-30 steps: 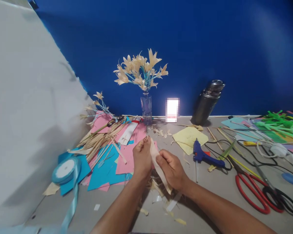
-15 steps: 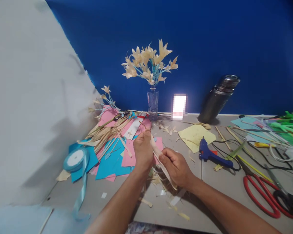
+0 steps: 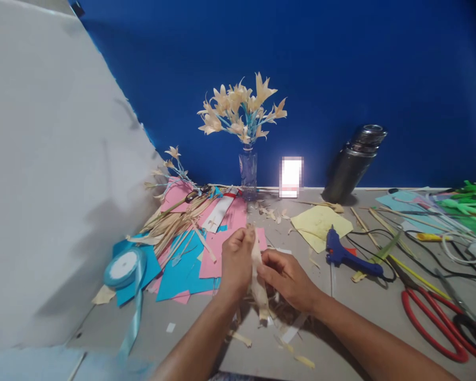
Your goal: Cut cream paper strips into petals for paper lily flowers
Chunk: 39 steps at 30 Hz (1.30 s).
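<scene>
Pale and flat, a strip of dried husk or leaf [image 3: 258, 288] hangs between my hands over the table. My left hand [image 3: 238, 259] is closed, pinching its top end between thumb and fingertips. Against the strip's right edge, about halfway down, my right hand [image 3: 287, 278] is curled with thumb and fingers together at the edge. The strip's lower end dangles freely and looks a little crumpled. Beneath both hands lie husk scraps [image 3: 241, 338], partly covered by them.
Left are a blue ribbon spool [image 3: 121, 269], coloured paper [image 3: 182, 275] and dry strips [image 3: 174, 219]. A glass vase [image 3: 248, 174] of husk flowers and a tilted flask [image 3: 351, 169] stand behind. Right lie a blue glue gun [image 3: 351, 259], its cord and red-handled scissors [image 3: 434, 323].
The strip has swung from slanting down to the right to hanging nearly straight. My left hand has moved slightly lower, and the view has shifted a little.
</scene>
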{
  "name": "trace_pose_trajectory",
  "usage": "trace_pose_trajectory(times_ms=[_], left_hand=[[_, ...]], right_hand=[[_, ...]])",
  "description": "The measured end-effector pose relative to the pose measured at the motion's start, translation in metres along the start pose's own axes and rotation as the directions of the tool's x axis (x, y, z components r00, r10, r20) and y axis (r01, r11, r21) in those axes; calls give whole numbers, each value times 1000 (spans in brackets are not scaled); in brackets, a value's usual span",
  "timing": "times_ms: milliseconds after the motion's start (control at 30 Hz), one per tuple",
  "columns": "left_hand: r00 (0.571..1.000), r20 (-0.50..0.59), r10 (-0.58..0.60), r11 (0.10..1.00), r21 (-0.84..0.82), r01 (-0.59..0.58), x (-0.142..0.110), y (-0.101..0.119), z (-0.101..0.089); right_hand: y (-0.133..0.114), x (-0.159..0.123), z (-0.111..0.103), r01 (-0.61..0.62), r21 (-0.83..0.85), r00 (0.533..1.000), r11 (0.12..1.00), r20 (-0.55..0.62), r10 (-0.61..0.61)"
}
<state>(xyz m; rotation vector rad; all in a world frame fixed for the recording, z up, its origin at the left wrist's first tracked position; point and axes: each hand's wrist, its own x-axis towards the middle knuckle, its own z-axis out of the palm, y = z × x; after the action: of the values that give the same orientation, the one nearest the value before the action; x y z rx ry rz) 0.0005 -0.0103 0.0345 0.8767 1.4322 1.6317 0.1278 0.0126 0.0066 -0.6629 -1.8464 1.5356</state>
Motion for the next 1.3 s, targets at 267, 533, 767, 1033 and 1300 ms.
trace_pose_trajectory(times_ms=[267,533,767,1033,1300], left_hand=[[998,33,48,996,68,-50,-7,-7,12],[963,203,-180,982,-9,186,-8,-11,0],[953,229,-197,977,130,170,-11,-11,-3],[971,213,-110,966,253,54,-1,-13,-14],[964,221,-149,932,356,62,-3,-11,-12]], right_hand=[[7,2,-2,-67,75,991,995,-112,75],[10,7,-5,-53,21,942,998,-331,57],[10,12,-12,-54,-69,916,996,-400,22],[10,13,-17,-83,-67,932,994,-359,54],[7,16,-19,-65,-99,927,993,-375,23]])
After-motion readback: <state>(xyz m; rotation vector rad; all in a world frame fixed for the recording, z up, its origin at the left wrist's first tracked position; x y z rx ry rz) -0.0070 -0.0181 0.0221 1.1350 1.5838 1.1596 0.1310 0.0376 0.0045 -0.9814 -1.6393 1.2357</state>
